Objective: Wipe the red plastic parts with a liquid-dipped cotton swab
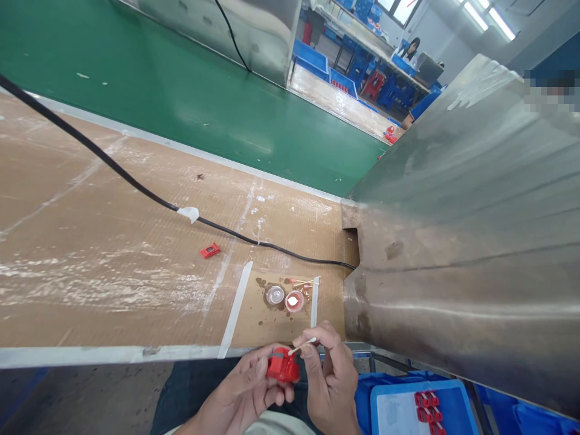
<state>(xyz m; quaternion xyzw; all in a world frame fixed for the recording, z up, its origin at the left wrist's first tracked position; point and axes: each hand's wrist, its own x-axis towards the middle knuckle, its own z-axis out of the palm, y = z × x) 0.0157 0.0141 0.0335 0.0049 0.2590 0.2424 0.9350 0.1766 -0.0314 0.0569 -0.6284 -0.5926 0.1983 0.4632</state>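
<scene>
Red plastic part (282,366), half hidden by fingers so its shape is unclear, sits pinched in the left hand (247,386) above the lap, while the right hand (330,377) grips a thin cotton swab (302,345) touching its top.

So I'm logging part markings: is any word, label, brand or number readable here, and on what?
None can be read.
Red part in the left hand: no marking visible.
Red pieces in the blue bin: too small.
Top right: a blurred patch, unreadable.
</scene>
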